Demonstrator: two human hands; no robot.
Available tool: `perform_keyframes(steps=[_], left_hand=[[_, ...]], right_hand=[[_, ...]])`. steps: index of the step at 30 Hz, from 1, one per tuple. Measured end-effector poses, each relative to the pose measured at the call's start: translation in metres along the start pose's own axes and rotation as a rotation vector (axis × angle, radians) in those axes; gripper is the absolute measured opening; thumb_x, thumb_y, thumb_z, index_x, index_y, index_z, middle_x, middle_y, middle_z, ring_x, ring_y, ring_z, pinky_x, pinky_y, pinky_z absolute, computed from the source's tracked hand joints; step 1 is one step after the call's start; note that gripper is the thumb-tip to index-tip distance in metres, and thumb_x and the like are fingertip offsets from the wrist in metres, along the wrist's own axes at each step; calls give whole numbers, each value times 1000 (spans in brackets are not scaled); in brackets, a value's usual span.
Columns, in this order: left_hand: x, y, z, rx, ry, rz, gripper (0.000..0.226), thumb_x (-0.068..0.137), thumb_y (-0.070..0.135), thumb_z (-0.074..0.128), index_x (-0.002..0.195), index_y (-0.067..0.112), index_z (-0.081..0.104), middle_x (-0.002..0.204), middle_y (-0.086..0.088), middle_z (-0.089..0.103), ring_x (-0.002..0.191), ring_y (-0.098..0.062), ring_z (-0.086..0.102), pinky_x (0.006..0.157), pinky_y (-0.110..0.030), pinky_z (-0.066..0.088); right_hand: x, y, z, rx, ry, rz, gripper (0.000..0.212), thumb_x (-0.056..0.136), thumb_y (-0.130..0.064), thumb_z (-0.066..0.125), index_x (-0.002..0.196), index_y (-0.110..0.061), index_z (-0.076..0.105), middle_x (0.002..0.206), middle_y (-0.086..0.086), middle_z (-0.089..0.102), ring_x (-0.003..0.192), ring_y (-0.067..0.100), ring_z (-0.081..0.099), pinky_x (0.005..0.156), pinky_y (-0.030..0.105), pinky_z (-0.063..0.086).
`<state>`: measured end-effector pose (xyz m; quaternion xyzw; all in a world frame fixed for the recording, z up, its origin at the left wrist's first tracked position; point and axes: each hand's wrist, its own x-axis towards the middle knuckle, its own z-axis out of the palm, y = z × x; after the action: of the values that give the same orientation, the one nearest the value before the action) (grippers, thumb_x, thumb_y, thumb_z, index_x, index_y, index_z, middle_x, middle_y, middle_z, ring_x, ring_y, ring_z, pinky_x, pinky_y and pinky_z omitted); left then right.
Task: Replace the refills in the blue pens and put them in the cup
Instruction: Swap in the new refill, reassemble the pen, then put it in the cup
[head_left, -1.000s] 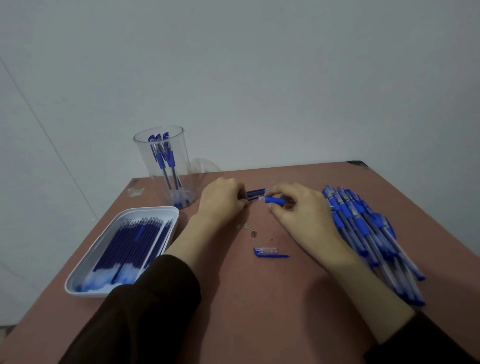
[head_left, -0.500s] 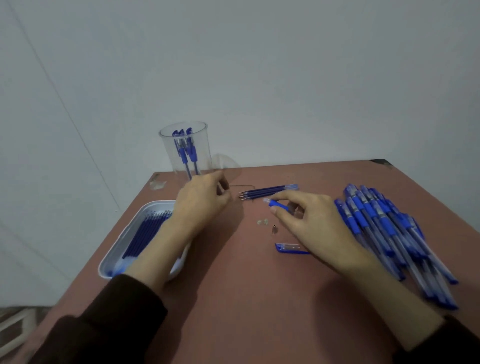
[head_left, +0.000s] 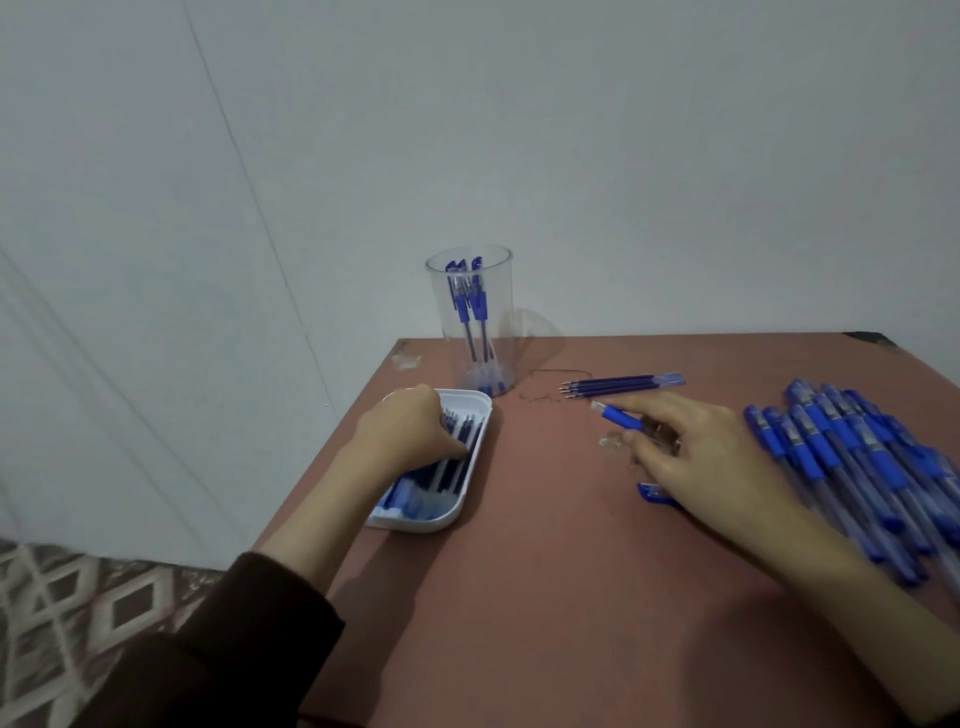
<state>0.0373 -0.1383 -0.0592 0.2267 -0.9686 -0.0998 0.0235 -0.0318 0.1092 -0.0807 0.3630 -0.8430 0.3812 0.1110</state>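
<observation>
While my right hand (head_left: 711, 467) is pinching the pen barrel (head_left: 621, 417), my left hand (head_left: 410, 436) is resting on the refills (head_left: 457, 467) lying lengthwise in the tray (head_left: 431, 525). I cannot tell if it is gripping one.

The left hand (head_left: 410, 431) hides its own fingertips; the pen pile (head_left: 831, 449) runs off the right edge.

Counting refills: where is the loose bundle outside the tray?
In the head view, the loose refills lie right of the clear cup, just beyond the right hand.
</observation>
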Motion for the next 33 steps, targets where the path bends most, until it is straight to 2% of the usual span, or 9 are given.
perform_keyframes(steps=[4, 9, 12, 15, 21, 25, 27, 30, 33], left_hand=[[3, 6, -4, -43, -76, -79, 40, 74, 29, 72, 54, 9, 44, 55, -3, 46, 52, -18, 43, 51, -26, 35], [3, 0, -8, -176, -134, -141, 34, 73, 31, 77, 62, 8, 54, 59, -3, 54, 50, -16, 47, 51, -24, 40], [0, -3, -17, -301, -64, -128, 30, 79, 26, 73, 67, 2, 59, 61, -7, 54, 53, -17, 46, 54, -26, 42], [-8, 5, -31, -640, 46, -39, 21, 90, 21, 61, 80, 3, 64, 72, -9, 64, 56, -12, 55, 52, -21, 43], [-14, 68, -16, -1454, 37, 33, 18, 101, 12, 41, 83, 8, 43, 72, -16, 66, 48, -15, 65, 44, -21, 52], [-4, 103, 16, -1719, 64, -49, 12, 99, 8, 41, 88, 7, 40, 80, -22, 63, 53, -20, 68, 56, -28, 58], [-1, 110, 27, -1828, 85, -48, 6, 96, 1, 46, 98, 5, 41, 74, -16, 66, 57, -20, 69, 62, -28, 59], [0, 113, 41, -1917, 129, -25, 20, 92, -3, 53, 106, 5, 42, 72, -9, 69, 63, -20, 69, 68, -29, 60], [2, 111, 44, -1922, 156, 5, 22, 91, -3, 54, 107, 6, 42, 81, -13, 67, 81, -30, 69, 67, -27, 59]], right_hand=[[1, 6, 2, -25, 10, 2, 31, 84, -10, 64, 111, -25, 69, 76, -22, 59, 71, -4, 55, 66, 4, 36], [2, 12, 0, -19, 51, -6, 30, 83, -8, 67, 109, -24, 71, 75, -14, 64, 77, -2, 54, 67, 6, 37], [2, 13, 0, -25, 50, -11, 30, 84, -8, 66, 109, -23, 70, 77, -12, 64, 80, 1, 54, 67, 8, 37], [2, 12, 0, -42, 50, -6, 29, 84, -10, 66, 109, -24, 70, 75, -16, 62, 79, 0, 54, 65, 7, 36], [4, 12, -4, -59, 115, 55, 25, 84, -12, 64, 104, -26, 70, 69, -14, 58, 71, -2, 53, 63, 10, 38], [5, 13, -12, -68, 192, 129, 21, 84, -16, 65, 102, -28, 70, 67, -17, 54, 61, -2, 49, 63, 27, 42], [5, 15, -17, -76, 210, 154, 20, 85, -19, 64, 102, -29, 70, 66, -19, 53, 63, -2, 49, 61, 25, 40], [7, 17, -22, -108, 195, 195, 19, 84, -19, 63, 97, -31, 70, 71, -17, 57, 67, 3, 53, 64, 29, 46], [8, 18, -23, -122, 167, 198, 20, 82, -17, 62, 94, -31, 70, 79, -13, 61, 71, 8, 54, 71, 34, 50]])
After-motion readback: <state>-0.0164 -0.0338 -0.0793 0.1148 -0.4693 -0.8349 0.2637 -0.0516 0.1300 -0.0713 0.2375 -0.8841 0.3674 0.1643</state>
